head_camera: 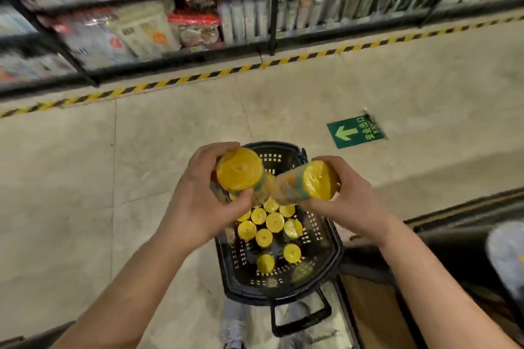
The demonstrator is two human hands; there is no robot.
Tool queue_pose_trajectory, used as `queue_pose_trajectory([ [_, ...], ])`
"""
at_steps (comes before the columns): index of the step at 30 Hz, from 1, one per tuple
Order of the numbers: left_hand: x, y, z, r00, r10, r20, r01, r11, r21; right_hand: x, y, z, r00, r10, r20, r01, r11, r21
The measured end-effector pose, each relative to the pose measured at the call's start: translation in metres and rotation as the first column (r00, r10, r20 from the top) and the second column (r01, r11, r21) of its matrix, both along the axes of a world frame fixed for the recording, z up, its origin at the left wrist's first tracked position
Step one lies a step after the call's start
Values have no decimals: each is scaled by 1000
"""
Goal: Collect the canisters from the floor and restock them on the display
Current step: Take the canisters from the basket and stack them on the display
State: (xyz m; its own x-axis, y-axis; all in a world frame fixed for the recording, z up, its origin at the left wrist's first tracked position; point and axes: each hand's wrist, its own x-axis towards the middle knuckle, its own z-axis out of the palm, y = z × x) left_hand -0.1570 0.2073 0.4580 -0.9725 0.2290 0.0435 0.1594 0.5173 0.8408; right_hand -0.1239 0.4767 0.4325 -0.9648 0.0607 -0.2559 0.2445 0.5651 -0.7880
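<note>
A black plastic basket (334,252) stands on the floor below me, holding several upright canisters with yellow lids (274,221). My left hand (198,201) grips one yellow-lidded canister (239,168) above the basket's far end. My right hand (354,201) grips a second canister (317,183), tilted with its lid toward me. The lower ends of the two held canisters meet over the basket.
Dark shelving (170,59) packed with goods runs across the far side, behind a yellow-black hazard stripe (198,76) on the floor. A green exit arrow sticker (355,131) lies on the tiles. A dark display unit (453,235) stands at the lower right.
</note>
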Motion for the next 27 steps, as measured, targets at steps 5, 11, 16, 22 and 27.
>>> queue_pose_trajectory([
  [5, 4, 7, 129, 997, -42, -68, 56, 977, 208, 24, 4, 156, 954, -178, -241, 123, 966, -227],
  [11, 20, 37, 261, 990, -72, -125, 128, 835, 535, 67, 5, 297, 831, -397, -390, 152, 836, -527],
  [16, 37, 66, 331, 975, -154, -163, 222, 759, 612, 111, 17, 363, 741, -455, -495, 194, 850, -490],
  [22, 60, 105, 359, 918, -343, -199, 392, 711, 583, 163, 32, 380, 637, -557, -533, 351, 825, -443],
  [27, 81, 139, 361, 835, -514, -194, 527, 649, 549, 224, 35, 386, 513, -665, -543, 545, 741, -392],
])
